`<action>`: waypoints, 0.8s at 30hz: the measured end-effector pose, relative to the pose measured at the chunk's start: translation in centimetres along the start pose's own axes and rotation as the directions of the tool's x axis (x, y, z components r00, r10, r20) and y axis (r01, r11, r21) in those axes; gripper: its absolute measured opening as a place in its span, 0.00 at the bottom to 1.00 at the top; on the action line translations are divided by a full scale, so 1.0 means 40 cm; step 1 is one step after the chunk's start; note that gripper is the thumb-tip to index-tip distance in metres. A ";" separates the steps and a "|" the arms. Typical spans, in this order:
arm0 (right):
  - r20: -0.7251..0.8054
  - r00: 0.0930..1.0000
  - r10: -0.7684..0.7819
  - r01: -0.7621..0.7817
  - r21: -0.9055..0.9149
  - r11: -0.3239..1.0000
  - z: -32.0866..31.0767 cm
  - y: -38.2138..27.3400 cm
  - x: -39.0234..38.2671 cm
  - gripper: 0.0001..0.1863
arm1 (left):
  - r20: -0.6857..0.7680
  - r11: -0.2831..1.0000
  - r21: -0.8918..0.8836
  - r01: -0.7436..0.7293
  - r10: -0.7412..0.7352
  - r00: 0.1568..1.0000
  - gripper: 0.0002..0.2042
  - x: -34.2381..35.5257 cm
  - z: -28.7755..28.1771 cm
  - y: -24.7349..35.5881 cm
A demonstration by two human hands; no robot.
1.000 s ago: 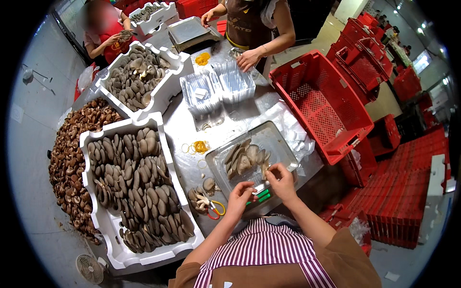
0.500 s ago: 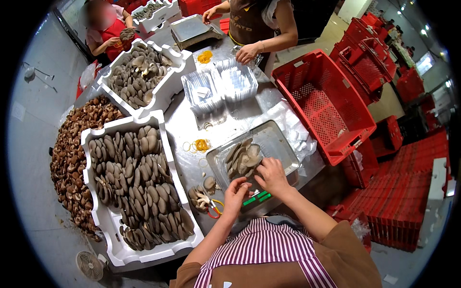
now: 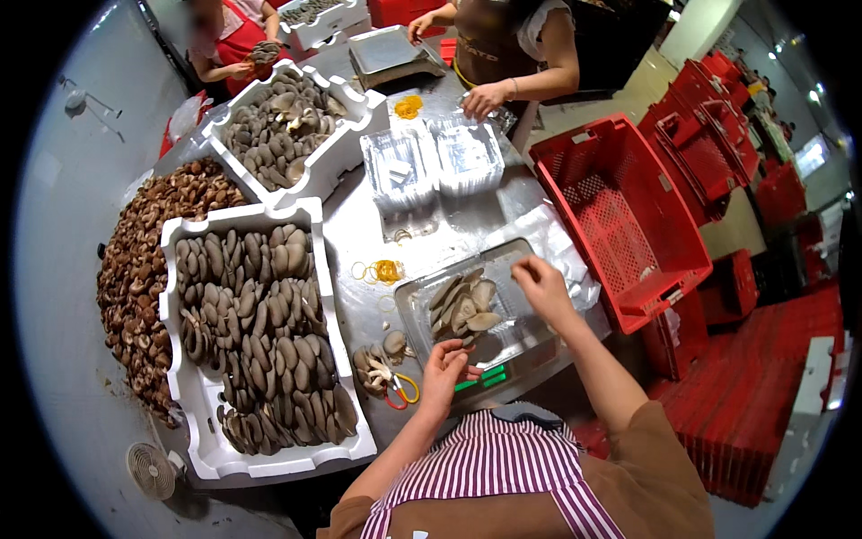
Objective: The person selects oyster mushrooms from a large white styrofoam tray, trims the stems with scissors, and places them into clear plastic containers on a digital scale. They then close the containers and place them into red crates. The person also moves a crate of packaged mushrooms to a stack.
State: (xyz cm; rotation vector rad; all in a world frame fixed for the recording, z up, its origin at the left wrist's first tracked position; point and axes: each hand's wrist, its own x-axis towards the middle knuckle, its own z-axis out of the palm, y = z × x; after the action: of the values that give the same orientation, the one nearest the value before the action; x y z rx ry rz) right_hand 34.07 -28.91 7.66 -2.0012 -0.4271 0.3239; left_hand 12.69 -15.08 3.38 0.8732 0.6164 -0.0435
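A cluster of grey oyster mushrooms (image 3: pixel 465 301) lies in a clear plastic container on the metal pan (image 3: pixel 415 334) of a scale with a green display. Close by the lower edge of the mushrooms is my left hand (image 3: pixel 442 377), fingers loosely curled and apart, nothing visible in them. My right hand (image 3: pixel 545 289) hovers over the right side of the pan, its fingertips pressed together; whether something thin is between them does not show. Left of the scale lie scissors (image 3: pixel 410 390) with red and yellow handles, beside a few loose mushrooms (image 3: pixel 370 366).
A white foam box (image 3: pixel 167 310) of oyster mushrooms stands at left, with another foam box (image 3: pixel 364 112) behind. Brown mushrooms (image 3: pixel 135 269) are heaped farther left. Stacked clear containers (image 3: pixel 467 157), rubber bands (image 3: pixel 387 271) and a red crate (image 3: pixel 687 269) surround the scale. Two people work across the table.
My right hand has moved right and up, off the mushrooms. The cluster now looks more spread, with one cap lower right. My left hand has shifted slightly down. The view has shifted.
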 end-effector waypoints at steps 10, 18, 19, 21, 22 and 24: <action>0.394 0.855 0.338 -0.338 -0.070 0.938 0.167 0.211 0.411 0.27 | -0.093 0.987 -0.116 -0.113 0.103 0.990 0.17 -0.010 0.064 -0.034; 0.648 0.758 0.074 -0.446 0.432 0.784 0.089 0.046 0.349 0.38 | -0.183 0.955 -0.182 -0.236 0.203 0.962 0.16 0.002 0.078 -0.088; 0.673 0.740 0.016 -0.389 0.409 0.825 0.084 0.044 0.341 0.37 | -0.191 0.951 -0.188 -0.245 0.209 0.959 0.16 0.004 0.079 -0.090; 0.719 0.694 0.047 -0.375 0.305 0.875 0.069 0.002 0.293 0.36 | -0.219 0.940 -0.218 -0.263 0.216 0.952 0.14 0.002 0.080 -0.097; 0.715 0.699 0.008 -0.248 0.233 0.940 0.057 -0.032 0.261 0.34 | -0.223 0.930 -0.255 -0.263 0.208 0.952 0.13 0.007 0.078 -0.104; 0.719 0.689 -0.093 0.011 0.119 0.993 0.056 -0.043 0.222 0.30 | -0.255 0.939 -0.251 -0.234 0.169 0.952 0.14 0.004 0.083 -0.099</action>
State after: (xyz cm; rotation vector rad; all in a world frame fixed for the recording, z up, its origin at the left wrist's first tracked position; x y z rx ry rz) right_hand 40.88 -22.55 7.83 -1.6792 -0.9408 1.1031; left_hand 13.32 -20.06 2.10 0.6665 0.7249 0.3304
